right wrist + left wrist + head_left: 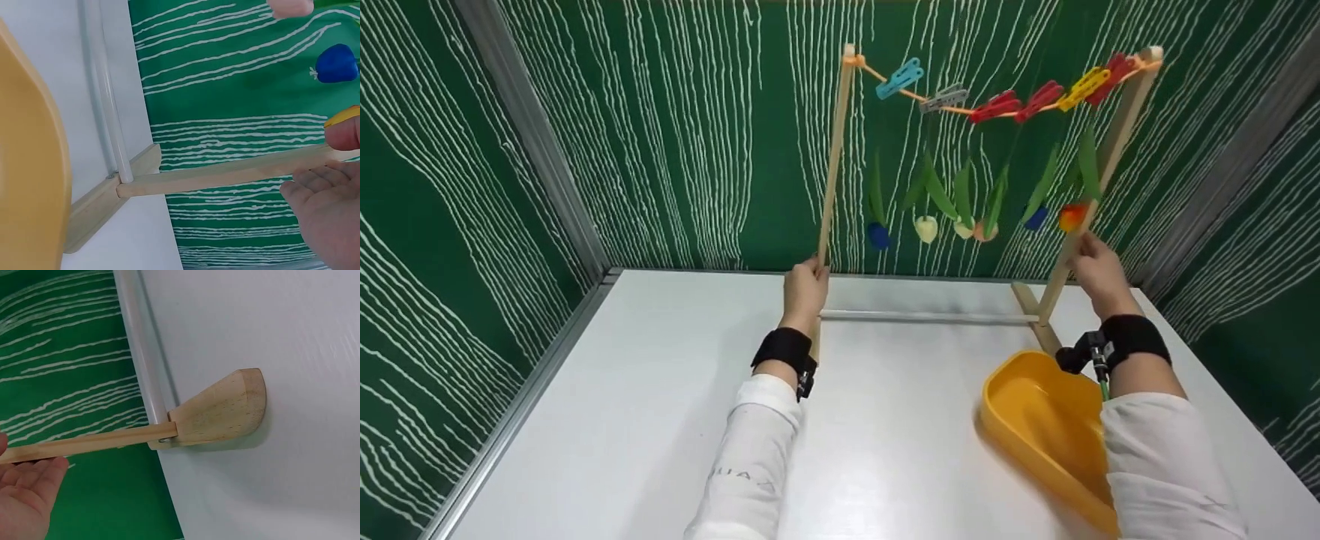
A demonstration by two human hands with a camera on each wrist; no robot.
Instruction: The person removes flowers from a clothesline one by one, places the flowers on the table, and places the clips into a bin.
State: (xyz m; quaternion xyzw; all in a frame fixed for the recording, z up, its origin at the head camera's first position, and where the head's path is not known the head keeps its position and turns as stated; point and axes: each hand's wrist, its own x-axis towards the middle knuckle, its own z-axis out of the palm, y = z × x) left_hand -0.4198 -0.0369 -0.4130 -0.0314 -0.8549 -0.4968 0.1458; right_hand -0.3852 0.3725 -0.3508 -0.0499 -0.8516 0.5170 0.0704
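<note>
My left hand (pixel 805 289) grips the left post (pixel 835 165) of a wooden clothesline rack, low on its length. The right hand (pixel 1099 274) holds the right post (pixel 1125 120) between thumb and fingers, just below an orange tulip (pixel 1073 217). An orange cord (pixel 913 95) sags between the post tops. Clipped along it are a blue clothespin (pixel 900 78), a grey one, a yellow clothespin (pixel 1084 88) and several red ones. Artificial tulips hang heads down beneath, including a blue tulip (pixel 878 235) and a white tulip (pixel 926 229). In the left wrist view, the wooden foot (pixel 216 408) stands on the table.
A yellow bin (pixel 1020 375) sits at the front right, partly behind the right sleeve. The rack's white crossbar (pixel 930 316) runs low near the back edge of the white table (pixel 660 420). Green walls (pixel 682 135) with white wavy lines enclose the table.
</note>
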